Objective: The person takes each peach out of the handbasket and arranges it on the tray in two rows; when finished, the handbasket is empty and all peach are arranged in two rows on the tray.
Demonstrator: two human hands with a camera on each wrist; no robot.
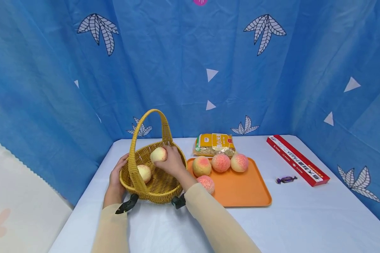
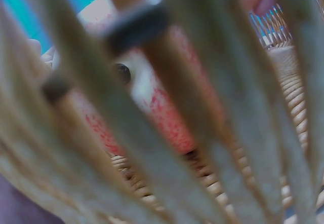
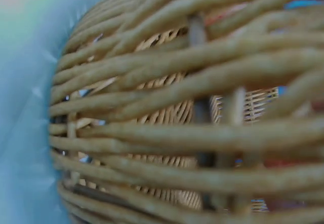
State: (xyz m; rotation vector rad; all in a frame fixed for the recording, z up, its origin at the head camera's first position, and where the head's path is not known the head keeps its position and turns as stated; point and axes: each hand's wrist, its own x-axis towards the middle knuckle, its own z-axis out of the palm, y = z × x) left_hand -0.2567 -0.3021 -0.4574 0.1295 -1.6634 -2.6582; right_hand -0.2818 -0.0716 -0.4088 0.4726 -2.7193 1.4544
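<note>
A woven wicker basket (image 1: 164, 189) with a tall arched handle stands on the left of the table. Along its outer left side rests my left hand (image 1: 115, 177), fingers reaching up toward the rim. My right hand (image 1: 174, 161) grips a pale yellow and pink peach (image 1: 158, 154) over the basket's inside. Another peach (image 1: 144, 173) lies in the basket at the left, partly behind the handle. Through the slats in the left wrist view shows a peach (image 2: 169, 125) with red speckles. The right wrist view is filled by the basket's weave (image 3: 177, 133), which hides the right hand.
An orange tray (image 1: 244, 189) beside the basket bears several peaches (image 1: 221, 162). Behind it lies a yellow bag of pasta (image 1: 214, 144). Farther right are a purple wrapped candy (image 1: 286, 179) and a long red box (image 1: 297, 160). Blue curtains (image 1: 183, 70) border the table.
</note>
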